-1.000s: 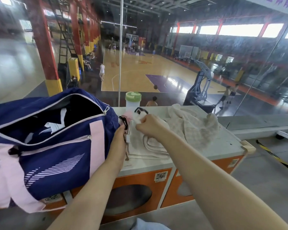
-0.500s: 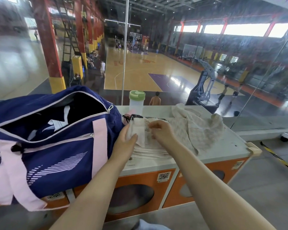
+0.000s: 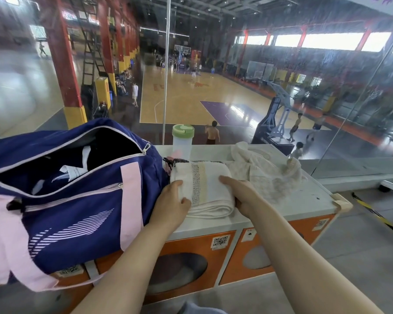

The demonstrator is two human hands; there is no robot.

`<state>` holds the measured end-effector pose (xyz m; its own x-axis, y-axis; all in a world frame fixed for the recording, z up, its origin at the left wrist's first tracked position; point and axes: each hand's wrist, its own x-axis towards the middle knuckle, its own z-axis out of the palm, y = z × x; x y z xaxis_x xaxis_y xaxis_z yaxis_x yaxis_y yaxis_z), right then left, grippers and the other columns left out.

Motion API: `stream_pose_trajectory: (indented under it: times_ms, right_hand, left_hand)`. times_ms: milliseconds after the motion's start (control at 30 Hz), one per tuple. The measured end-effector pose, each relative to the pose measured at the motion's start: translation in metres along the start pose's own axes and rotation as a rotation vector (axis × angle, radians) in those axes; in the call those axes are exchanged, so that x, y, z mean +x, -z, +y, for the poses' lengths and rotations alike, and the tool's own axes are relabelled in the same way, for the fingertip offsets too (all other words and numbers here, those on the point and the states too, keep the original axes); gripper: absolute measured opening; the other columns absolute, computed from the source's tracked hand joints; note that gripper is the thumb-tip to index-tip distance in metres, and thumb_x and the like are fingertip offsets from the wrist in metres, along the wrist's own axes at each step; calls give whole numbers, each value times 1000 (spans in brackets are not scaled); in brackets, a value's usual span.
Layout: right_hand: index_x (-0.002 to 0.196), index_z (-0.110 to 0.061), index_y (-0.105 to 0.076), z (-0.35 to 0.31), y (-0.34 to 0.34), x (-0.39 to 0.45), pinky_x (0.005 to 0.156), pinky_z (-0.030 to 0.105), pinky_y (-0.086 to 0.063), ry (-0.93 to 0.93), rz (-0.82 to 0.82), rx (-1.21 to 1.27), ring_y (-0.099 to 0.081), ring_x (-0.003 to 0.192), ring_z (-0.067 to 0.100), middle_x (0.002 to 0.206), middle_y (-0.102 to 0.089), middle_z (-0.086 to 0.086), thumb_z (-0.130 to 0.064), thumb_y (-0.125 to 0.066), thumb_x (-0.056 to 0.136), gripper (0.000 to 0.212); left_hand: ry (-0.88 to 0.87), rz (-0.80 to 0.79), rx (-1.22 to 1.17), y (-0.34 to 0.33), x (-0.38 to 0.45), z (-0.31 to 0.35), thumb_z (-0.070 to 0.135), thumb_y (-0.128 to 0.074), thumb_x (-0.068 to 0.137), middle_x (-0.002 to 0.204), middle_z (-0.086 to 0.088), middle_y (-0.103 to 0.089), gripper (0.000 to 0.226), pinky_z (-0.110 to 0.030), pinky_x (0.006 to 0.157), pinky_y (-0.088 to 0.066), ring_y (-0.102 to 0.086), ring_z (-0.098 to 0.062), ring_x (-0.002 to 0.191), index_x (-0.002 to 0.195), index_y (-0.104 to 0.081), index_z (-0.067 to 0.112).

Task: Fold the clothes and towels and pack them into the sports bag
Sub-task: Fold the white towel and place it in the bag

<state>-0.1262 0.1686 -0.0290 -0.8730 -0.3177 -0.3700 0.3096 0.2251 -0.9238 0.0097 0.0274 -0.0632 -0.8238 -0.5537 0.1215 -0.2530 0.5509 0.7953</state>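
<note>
A folded white towel (image 3: 204, 189) with a grey and yellow stripe lies on the white counter top (image 3: 313, 200). My left hand (image 3: 171, 200) grips its left side, thumb on top. My right hand (image 3: 241, 193) holds its right side, fingers over the top. To the left stands the navy and pink sports bag (image 3: 77, 200), its main zip open, with dark and white clothes inside. A crumpled cream cloth (image 3: 266, 171) lies just behind and right of the towel.
A clear bottle with a green lid (image 3: 183, 141) stands at the counter's back edge, against a glass wall. The counter sits on orange machines (image 3: 270, 248). A black drawstring (image 3: 168, 162) lies between bag and towel. Grey floor spreads to the right.
The towel has been folded over into a neat stack. Both hands have moved from working its top layer to holding its left and right sides.
</note>
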Motion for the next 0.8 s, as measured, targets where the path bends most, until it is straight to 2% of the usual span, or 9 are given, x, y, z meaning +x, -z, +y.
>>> stream_pose_trajectory:
  times_ms: [100, 200, 267, 333, 400, 467, 533, 600, 800]
  right_hand:
    - [108, -10, -63, -3, -2, 1, 96, 42, -53, 13, -69, 115, -68, 101, 27, 107, -72, 8, -42, -77, 80, 45]
    - [120, -16, -61, -6, -3, 0, 96, 43, -53, 5, -146, 83, -68, 103, 26, 112, -71, 6, -40, -77, 80, 50]
    - [128, -17, -56, -13, 0, -4, 98, 45, -51, 22, -162, 6, -66, 106, 27, 116, -69, 7, -29, -72, 85, 47]
    - [127, -16, -57, -21, 4, -13, 96, 46, -52, 29, -195, 5, -66, 106, 28, 116, -69, 8, -19, -68, 87, 42]
    - [122, -15, -60, -28, 5, -22, 92, 44, -54, 47, -241, 35, -68, 105, 27, 113, -71, 9, -12, -66, 86, 36]
    - [121, -14, -62, -34, 4, -32, 93, 43, -55, 81, -268, 41, -68, 105, 26, 113, -72, 9, -12, -66, 84, 37]
    - [123, -14, -61, -41, 2, -43, 97, 44, -52, 123, -279, 28, -67, 107, 25, 115, -71, 9, -17, -68, 81, 43]
    - [120, -12, -62, -52, 0, -56, 98, 43, -52, 155, -291, 34, -67, 106, 25, 112, -72, 9, -18, -68, 82, 39]
    - [95, -13, -71, -84, -14, -88, 94, 41, -52, 182, -384, 83, -69, 95, 24, 95, -76, 6, -15, -63, 85, 13]
  left_hand:
    - [21, -28, -56, 2, 0, -2, 14, -54, 91, 150, -1, -39, 58, -33, 101, -45, -52, -24, 124, 146, -37, 23]
    - [81, -64, -212, 5, 2, -5, 6, -53, 87, 146, 3, -42, 67, -36, 74, -56, -63, -32, 101, 146, -34, 31]
    - [110, -78, -302, 8, 3, -6, 1, -55, 85, 143, 4, -44, 74, -37, 69, -54, -62, -38, 105, 147, -31, 34]
    - [117, -89, -373, 9, 4, -6, -3, -57, 82, 142, 10, -41, 85, -34, 66, -53, -64, -26, 96, 149, -23, 35]
    - [158, -109, -451, 12, 2, -2, -4, -58, 80, 139, 15, -37, 92, -38, 77, -56, -60, -12, 85, 151, -15, 36]
    - [187, -102, -548, 15, 1, 3, 12, -65, 81, 140, 16, -38, 89, -38, 93, -51, -58, -11, 101, 151, -15, 38]
    - [228, -105, -636, 14, 6, -1, 49, -72, 74, 145, 18, -40, 91, -40, 108, -40, -50, -14, 125, 149, -21, 42]
    - [301, -137, -734, 15, 8, -5, 75, -71, 64, 148, 14, -45, 96, -46, 111, -37, -46, -16, 133, 146, -30, 44]
    - [310, -211, -1172, 59, -13, 36, 51, -58, 88, 114, -4, -73, 42, -45, 93, -51, -68, -24, 107, 119, -66, 23]
